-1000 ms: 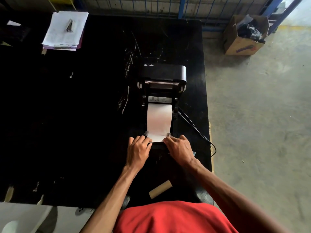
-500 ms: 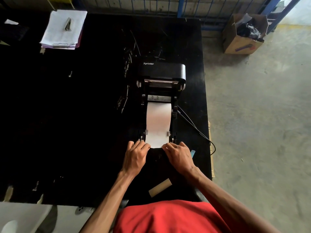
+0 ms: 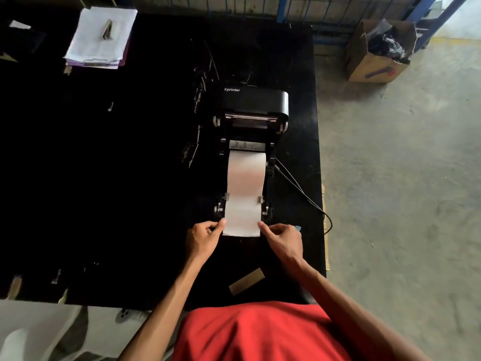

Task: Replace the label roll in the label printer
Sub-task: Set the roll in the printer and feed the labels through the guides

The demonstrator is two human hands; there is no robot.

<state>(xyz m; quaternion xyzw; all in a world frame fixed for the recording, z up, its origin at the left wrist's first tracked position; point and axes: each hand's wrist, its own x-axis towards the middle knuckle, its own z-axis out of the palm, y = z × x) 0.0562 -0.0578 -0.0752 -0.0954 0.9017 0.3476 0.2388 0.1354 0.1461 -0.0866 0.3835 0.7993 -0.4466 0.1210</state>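
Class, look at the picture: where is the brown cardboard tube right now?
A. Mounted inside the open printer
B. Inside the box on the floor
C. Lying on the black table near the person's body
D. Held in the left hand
C: the cardboard tube lies loose on the black table, nearer the person than both hands and the open printer.

We can read just one word: "Xprinter", in small white letters on the raised glossy black lid of the black plastic label printer (image 3: 250,102). The pale sticker inside the printer's open bay (image 3: 246,145) carries marks too small for us to make out.
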